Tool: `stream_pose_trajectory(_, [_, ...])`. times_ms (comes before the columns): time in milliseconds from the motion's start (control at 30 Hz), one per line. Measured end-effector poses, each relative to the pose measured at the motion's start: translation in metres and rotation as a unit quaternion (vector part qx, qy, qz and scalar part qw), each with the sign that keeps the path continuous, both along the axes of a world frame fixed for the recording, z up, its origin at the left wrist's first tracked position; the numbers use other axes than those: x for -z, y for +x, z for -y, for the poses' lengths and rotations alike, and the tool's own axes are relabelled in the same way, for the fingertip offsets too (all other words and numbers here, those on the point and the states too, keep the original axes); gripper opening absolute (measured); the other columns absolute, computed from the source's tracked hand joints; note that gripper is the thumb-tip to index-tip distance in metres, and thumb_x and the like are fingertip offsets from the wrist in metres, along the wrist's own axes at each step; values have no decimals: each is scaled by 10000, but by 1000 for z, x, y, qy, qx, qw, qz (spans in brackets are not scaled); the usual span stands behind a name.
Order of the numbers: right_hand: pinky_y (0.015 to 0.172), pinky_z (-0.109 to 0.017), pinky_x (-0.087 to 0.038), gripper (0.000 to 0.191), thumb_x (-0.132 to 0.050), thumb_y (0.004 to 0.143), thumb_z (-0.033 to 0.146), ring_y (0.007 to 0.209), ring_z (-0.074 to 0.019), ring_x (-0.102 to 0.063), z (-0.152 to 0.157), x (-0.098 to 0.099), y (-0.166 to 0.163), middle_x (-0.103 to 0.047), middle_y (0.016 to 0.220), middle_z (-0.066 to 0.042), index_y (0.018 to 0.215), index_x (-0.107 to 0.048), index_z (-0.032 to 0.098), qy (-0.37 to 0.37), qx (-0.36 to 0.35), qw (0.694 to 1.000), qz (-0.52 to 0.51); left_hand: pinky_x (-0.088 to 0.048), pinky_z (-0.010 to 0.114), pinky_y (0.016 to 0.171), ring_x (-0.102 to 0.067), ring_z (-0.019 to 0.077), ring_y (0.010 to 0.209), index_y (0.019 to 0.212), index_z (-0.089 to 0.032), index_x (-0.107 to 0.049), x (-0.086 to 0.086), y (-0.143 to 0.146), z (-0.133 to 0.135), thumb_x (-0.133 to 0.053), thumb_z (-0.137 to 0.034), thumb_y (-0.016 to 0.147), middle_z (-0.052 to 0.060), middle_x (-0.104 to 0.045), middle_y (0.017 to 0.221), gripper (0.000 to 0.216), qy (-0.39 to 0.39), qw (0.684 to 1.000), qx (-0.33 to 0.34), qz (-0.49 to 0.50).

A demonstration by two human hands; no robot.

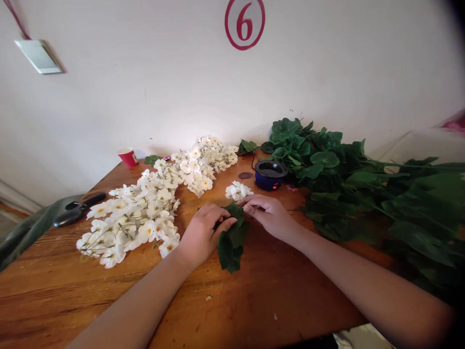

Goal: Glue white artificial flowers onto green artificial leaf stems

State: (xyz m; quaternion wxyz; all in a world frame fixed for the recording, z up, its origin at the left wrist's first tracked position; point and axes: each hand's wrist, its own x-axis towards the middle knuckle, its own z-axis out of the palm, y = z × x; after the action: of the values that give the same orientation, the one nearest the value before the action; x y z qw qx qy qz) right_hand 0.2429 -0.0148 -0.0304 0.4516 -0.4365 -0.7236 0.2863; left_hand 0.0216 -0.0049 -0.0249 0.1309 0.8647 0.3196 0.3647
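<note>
My left hand (203,232) is closed on a sprig of dark green artificial leaves (231,242) that lies on the wooden table (109,300). My right hand (271,213) pinches the top of the same sprig, just below a small cluster of white flowers (238,190). Both hands meet near the table's middle. Whether the white cluster is joined to the sprig is hidden by the fingers.
A long heap of white artificial flowers (152,203) runs along the left. A pile of green leafy stems (345,179) fills the right. A small dark blue pot (270,174) stands behind the hands. A red paper cup (128,157) and black pliers (78,209) lie at left.
</note>
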Motion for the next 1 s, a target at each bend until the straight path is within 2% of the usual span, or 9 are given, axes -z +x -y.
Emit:
stream_pose_trajectory(200, [859, -337, -479, 197, -589, 917, 354, 964, -215, -659, 0, -2, 1, -737, 994, -54, 853, -713, 216, -17, 0, 1000, -1, -517, 365, 801, -615, 220, 910, 1084, -176, -611, 1, -2, 0, -755, -543, 724, 77, -665, 968, 534, 25, 998, 32, -43])
stream_pose_trajectory(267, [835, -335, -481, 206, -580, 921, 353, 939, -216, -661, 1, -3, 0, -736, 951, -52, 853, -715, 212, -21, 4, 1000, 6, -514, 352, 795, -623, 213, 906, 1080, -181, -615, 0, -3, 0, -719, -478, 795, 74, -674, 966, 424, 18, 999, 27, -38])
stream_pose_trajectory(367, [783, -332, -493, 214, -576, 917, 355, 875, -213, -670, 3, -5, -1, -738, 936, -57, 850, -712, 204, -49, 11, 999, -1, -496, 301, 754, -629, 172, 830, 1014, -195, -638, -4, -3, 1, -551, -342, 941, 41, -677, 883, 185, -32, 999, 6, 0])
stream_pose_trajectory(467, [761, -333, -490, 197, -599, 896, 355, 841, -215, -671, 5, -6, -3, -743, 918, -57, 845, -710, 200, -66, 36, 997, 6, -477, 280, 696, -618, 158, 752, 959, -197, -634, -6, -3, 1, -486, -326, 966, 23, -667, 827, 196, -87, 994, -50, 33])
stream_pose_trajectory(567, [715, -321, -463, 205, -609, 889, 369, 783, -206, -652, 7, -7, -4, -737, 852, -40, 807, -699, 205, -63, 59, 995, 39, -478, 301, 698, -616, 179, 762, 997, -196, -572, -3, -2, 0, -524, -319, 936, 32, -650, 846, 145, -104, 985, -127, 51])
stream_pose_trajectory(633, [690, -311, -445, 209, -608, 892, 370, 755, -198, -640, 8, -8, -5, -727, 812, -28, 789, -696, 211, -62, 62, 994, 60, -490, 333, 758, -605, 200, 845, 1054, -196, -507, 0, -2, 0, -551, -267, 907, 61, -615, 945, 168, -71, 984, -155, 59])
stream_pose_trajectory(767, [629, -299, -412, 190, -603, 897, 314, 664, -180, -610, 10, -9, -8, -703, 718, -20, 765, -704, 221, -41, 71, 991, 102, -473, 396, 900, -516, 224, 1024, 1087, -197, -474, 2, -3, 2, -538, -115, 860, 113, -452, 1127, 249, 61, 986, -150, 47])
stream_pose_trajectory(867, [599, -294, -390, 219, -600, 898, 282, 641, -173, -596, 11, -8, -9, -695, 697, -28, 710, -691, 217, -12, 79, 988, 133, -461, 415, 909, -454, 246, 1040, 1055, -197, -552, -2, -5, 3, -529, -49, 803, 108, -417, 1138, 293, 125, 983, -130, -39])
stream_pose_trajectory(1000, [591, -296, -399, 215, -620, 885, 265, 641, -177, -600, 11, -7, -9, -694, 694, -27, 686, -684, 219, -14, 91, 985, 146, -484, 404, 822, -438, 255, 954, 979, -172, -615, -5, -5, 1, -484, -33, 791, 106, -487, 1046, 268, 154, 970, -48, -184])
